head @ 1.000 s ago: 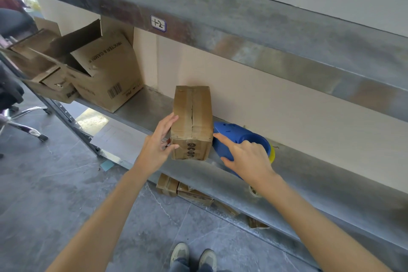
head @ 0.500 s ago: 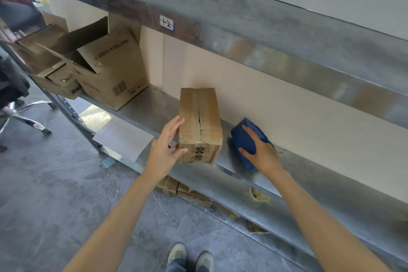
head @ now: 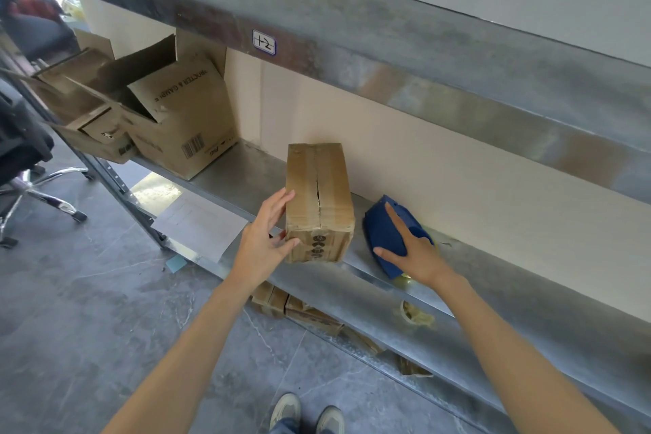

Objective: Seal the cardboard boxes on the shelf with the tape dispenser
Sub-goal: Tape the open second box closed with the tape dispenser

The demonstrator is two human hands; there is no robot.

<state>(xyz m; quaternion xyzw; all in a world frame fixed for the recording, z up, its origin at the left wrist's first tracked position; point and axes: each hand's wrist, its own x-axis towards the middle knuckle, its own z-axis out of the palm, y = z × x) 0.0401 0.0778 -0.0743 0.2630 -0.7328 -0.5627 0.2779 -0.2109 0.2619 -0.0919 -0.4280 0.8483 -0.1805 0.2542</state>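
Observation:
A small brown cardboard box [head: 317, 194] stands on the metal shelf [head: 246, 180], its top seam split down the middle. My left hand [head: 262, 247] rests flat against the box's left side, with the thumb on its front face. Just right of the box lies the blue tape dispenser [head: 382, 236]. My right hand [head: 419, 257] grips it, index finger stretched along its top and thumb on its near side. A bit of yellow shows under that hand.
A large open box [head: 183, 116] and a second open box [head: 88, 109] sit at the shelf's left end. A paper sheet [head: 197, 225] hangs over the front edge. The upper shelf beam [head: 352, 46] runs overhead. Flattened boxes [head: 281, 303] lie below; an office chair [head: 24, 151] stands left.
My right hand reached the blue dispenser and closed over it; the dispenser now sits turned and tilted. My left hand stayed against the box's left side.

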